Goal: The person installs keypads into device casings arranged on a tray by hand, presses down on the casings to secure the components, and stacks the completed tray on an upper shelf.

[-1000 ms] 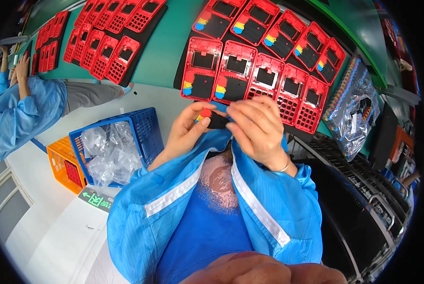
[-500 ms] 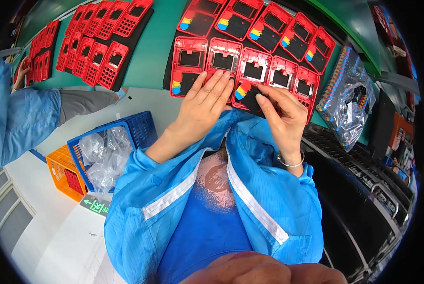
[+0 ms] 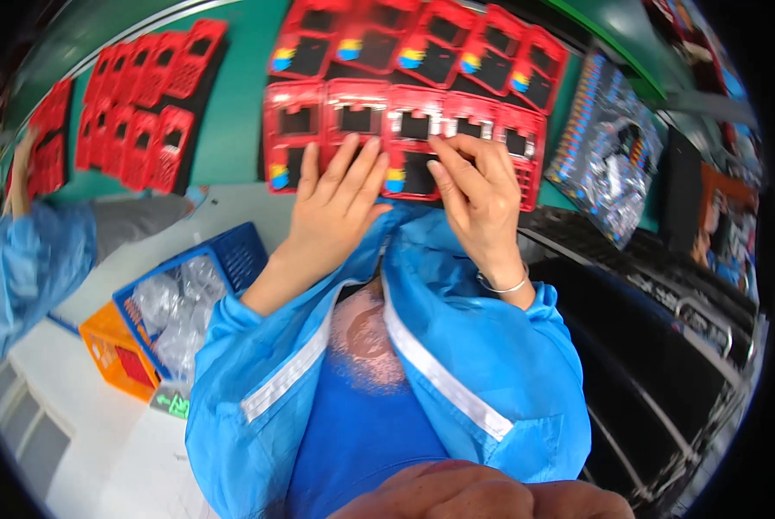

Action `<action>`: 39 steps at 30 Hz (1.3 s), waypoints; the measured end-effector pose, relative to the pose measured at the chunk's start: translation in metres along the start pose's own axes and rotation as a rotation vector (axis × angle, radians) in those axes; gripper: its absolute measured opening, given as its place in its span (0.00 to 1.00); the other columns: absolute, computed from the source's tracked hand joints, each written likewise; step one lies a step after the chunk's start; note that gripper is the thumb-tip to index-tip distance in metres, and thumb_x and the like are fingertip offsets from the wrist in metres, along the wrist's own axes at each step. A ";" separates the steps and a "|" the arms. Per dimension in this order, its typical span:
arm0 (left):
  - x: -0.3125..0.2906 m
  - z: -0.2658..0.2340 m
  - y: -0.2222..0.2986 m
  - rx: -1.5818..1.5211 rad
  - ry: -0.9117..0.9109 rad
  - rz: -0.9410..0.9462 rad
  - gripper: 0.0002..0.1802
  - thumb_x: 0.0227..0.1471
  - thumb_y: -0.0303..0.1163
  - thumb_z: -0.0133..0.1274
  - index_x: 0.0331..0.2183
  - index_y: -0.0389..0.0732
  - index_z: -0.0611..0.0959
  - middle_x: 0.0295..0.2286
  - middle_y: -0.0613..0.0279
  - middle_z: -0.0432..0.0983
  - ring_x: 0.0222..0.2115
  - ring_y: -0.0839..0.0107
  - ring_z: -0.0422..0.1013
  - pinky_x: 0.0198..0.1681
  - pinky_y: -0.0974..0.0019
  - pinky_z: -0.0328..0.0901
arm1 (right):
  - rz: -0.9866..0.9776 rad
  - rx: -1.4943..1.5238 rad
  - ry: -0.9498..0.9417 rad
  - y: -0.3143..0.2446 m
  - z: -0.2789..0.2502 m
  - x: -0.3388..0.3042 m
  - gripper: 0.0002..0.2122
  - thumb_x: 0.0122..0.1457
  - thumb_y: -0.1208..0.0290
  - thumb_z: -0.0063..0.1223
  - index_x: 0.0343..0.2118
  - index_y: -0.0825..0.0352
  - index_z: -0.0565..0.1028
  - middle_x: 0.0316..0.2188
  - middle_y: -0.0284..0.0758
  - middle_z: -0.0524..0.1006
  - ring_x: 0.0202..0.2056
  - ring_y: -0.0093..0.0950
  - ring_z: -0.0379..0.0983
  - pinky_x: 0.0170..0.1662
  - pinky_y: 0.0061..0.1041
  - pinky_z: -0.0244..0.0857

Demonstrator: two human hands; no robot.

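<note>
Red phone-shaped plastic housings (image 3: 294, 92) lie in two rows on a black mat, each with a window at its top. Black sheets with yellow and blue tabs show in many of them. My left hand (image 3: 340, 195) rests with fingers spread over the second housing of the near row (image 3: 354, 90), covering its lower half. In the third near housing (image 3: 415, 95) lies a black sheet (image 3: 417, 176) with coloured tabs at its left. My right hand (image 3: 484, 186) has thumb and index finger drawn together at that sheet's upper right corner; what lies between them is hidden.
More red housings (image 3: 132, 143) stand in rows at the left. A clear bag (image 3: 608, 164) with colourful parts lies right. On the lower left are a blue crate (image 3: 245, 255) of clear plastic bags and an orange crate (image 3: 106, 346). A co-worker's blue sleeve (image 3: 33, 277) is at far left.
The black sheet, tilted in my right hand before, now lies straighter in the third housing. My right fingertips moved to its upper corner. My left fingers spread wider. The whole view shifted.
</note>
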State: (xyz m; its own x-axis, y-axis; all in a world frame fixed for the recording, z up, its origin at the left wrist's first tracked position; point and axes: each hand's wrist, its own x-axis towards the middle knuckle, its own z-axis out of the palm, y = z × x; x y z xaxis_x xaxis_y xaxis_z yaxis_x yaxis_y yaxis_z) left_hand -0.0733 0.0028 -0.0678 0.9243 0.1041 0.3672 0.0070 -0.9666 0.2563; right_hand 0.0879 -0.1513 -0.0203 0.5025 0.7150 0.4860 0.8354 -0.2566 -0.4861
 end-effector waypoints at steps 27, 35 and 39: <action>0.020 0.020 0.027 0.075 -0.088 0.135 0.35 0.54 0.36 0.61 0.61 0.35 0.75 0.63 0.49 0.67 0.67 0.56 0.59 0.70 0.40 0.48 | 0.510 -0.381 -0.064 0.363 -0.198 -0.018 0.10 0.62 0.69 0.61 0.42 0.66 0.84 0.37 0.43 0.84 0.40 0.43 0.83 0.44 0.33 0.74; 0.020 0.025 0.025 0.094 -0.073 0.155 0.34 0.54 0.33 0.60 0.61 0.33 0.74 0.63 0.48 0.67 0.67 0.53 0.59 0.70 0.40 0.49 | 0.373 -0.451 -0.151 0.377 -0.204 -0.012 0.10 0.62 0.69 0.61 0.45 0.66 0.83 0.38 0.45 0.83 0.40 0.42 0.82 0.43 0.34 0.72; 0.020 0.024 0.024 0.111 -0.098 0.148 0.35 0.54 0.33 0.60 0.61 0.33 0.73 0.63 0.48 0.67 0.67 0.52 0.60 0.70 0.40 0.49 | 0.431 -0.376 -0.287 0.358 -0.207 -0.005 0.13 0.62 0.74 0.60 0.48 0.69 0.80 0.40 0.48 0.81 0.42 0.48 0.78 0.45 0.38 0.71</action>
State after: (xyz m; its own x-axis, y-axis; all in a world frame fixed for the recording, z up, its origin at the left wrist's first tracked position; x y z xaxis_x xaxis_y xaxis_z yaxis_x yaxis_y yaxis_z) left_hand -0.0452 -0.0244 -0.0760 0.9510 -0.0591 0.3034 -0.0947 -0.9901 0.1040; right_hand 0.4301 -0.3811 -0.0463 0.7746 0.6291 0.0650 0.6191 -0.7332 -0.2813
